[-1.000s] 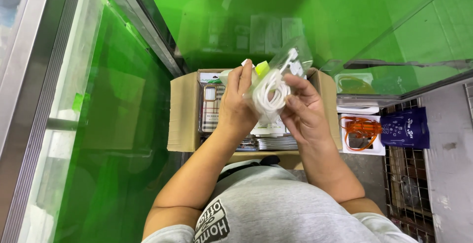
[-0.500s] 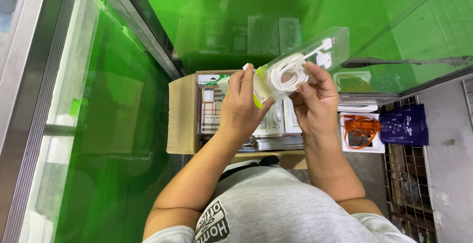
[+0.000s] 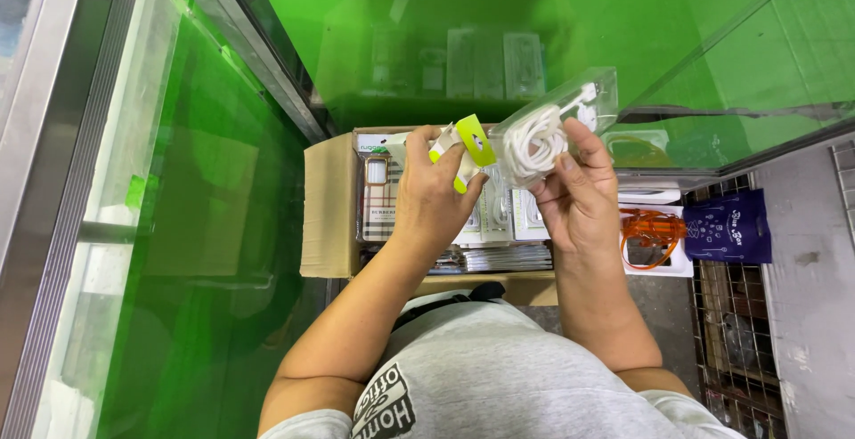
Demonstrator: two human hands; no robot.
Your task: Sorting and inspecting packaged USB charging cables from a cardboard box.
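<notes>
- Hands, 2, raised together over open cardboard box (image 3: 328,207), below green glass panel (image 3: 570,12).
- Left hand (image 3: 434,197): fingers closed round yellow-green and white card tab (image 3: 469,147) at near end of clear packet; thumb side toward packet.
- Right hand (image 3: 577,191): fingers pinched on clear plastic packet (image 3: 570,109) from below and right, thumb across front face.
- Coiled white cable (image 3: 534,142): inside packet, between both hands, touching right fingertips; plug end toward far upper right corner.
- Long axis of packet: slanted, lower left at card tab to upper right near glass edge.
- Nearer hand to cable coil: right; nearer to card tab: left.
- Box contents: flat packaged goods stacked upright, checked phone case (image 3: 378,191) at left, more cable packs directly under hands.
- Edges: glass panel frame just beyond packet's far end; metal rail (image 3: 267,56) well apart at left.
- Open room: free air above box; to right, white tray with orange cable (image 3: 655,230) and dark blue pouch (image 3: 726,228) near right wrist.
</notes>
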